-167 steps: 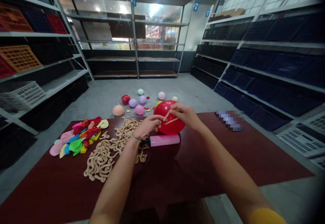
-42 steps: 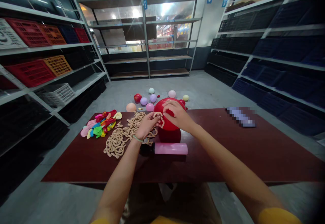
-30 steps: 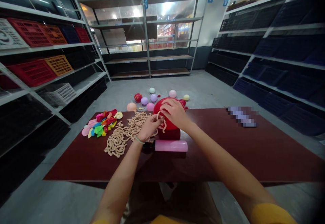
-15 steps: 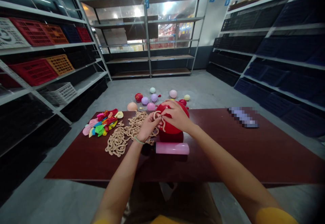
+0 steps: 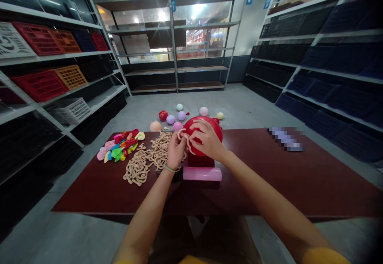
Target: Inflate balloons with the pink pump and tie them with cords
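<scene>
An inflated red balloon (image 5: 217, 127) rests at the table's middle, close behind my hands. A short beige cord (image 5: 189, 146) loops at the balloon's near left side, around where its neck would be; the neck itself is hidden by fingers. My left hand (image 5: 176, 150) pinches the cord from the left. My right hand (image 5: 207, 139) lies against the balloon, its thumb and fingertips closed on the cord. Just below the hands lies a pink cylinder (image 5: 202, 174) with a dark end, like a hand pump. A heap of beige cords (image 5: 137, 168) spreads left of my left hand.
Limp coloured balloons (image 5: 119, 147) lie in a pile on the dark red table (image 5: 263, 180), far left. A blurred-out flat object (image 5: 285, 138) is at the right. Several inflated balloons (image 5: 170, 119) lie on the floor beyond. Shelves with crates (image 5: 38, 84) line both sides.
My left hand has turned more upright and shifted slightly left of the balloon. My right fingers have drawn in around the cord. The balloon has barely moved.
</scene>
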{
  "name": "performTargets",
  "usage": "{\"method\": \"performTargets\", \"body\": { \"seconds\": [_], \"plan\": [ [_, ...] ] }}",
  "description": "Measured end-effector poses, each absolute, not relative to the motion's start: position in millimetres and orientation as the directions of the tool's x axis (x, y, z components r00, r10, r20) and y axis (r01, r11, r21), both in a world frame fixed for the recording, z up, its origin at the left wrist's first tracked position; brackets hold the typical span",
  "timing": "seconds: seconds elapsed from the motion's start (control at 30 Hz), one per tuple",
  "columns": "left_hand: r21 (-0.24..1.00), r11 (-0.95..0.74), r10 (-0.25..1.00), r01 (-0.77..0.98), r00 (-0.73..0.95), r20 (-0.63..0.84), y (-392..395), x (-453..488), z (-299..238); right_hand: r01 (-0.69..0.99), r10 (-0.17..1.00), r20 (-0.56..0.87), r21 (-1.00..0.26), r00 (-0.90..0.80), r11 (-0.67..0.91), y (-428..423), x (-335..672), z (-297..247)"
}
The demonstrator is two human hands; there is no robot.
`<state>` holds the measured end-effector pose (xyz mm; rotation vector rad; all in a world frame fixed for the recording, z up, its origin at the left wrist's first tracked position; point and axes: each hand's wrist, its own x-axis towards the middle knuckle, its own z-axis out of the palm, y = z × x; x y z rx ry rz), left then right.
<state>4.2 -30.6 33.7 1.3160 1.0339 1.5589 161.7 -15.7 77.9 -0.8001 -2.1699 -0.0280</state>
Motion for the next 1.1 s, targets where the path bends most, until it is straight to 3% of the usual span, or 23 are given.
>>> {"method": "performTargets", "body": {
  "seconds": [0.2,0.53,0.67,0.93,1.1],
  "plan": [
    [0.913,-0.405,0.912,-0.048,-0.094,0.399,-32,1,35,0.493,0.566,0.710,-0.345,-0.420,0.799,-20,167,88],
    [0.938,-0.339,0.940,-0.064,0.022,0.341,-34,-3,37,0.510,0.602,0.639,-0.355,-0.479,0.783,-15,170,89],
    [0.946,-0.324,0.946,-0.023,0.025,0.325,-34,-3,38,0.559,0.578,0.666,-0.281,-0.471,0.780,-15,170,88],
    [0.963,-0.270,0.962,-0.002,-0.048,0.269,-37,1,39,0.685,0.507,0.672,0.002,-0.541,0.728,-17,173,84],
    [0.964,-0.264,0.964,-0.007,-0.044,0.264,-36,2,38,0.729,0.510,0.669,0.071,-0.541,0.681,-13,182,86]
  ]
}}
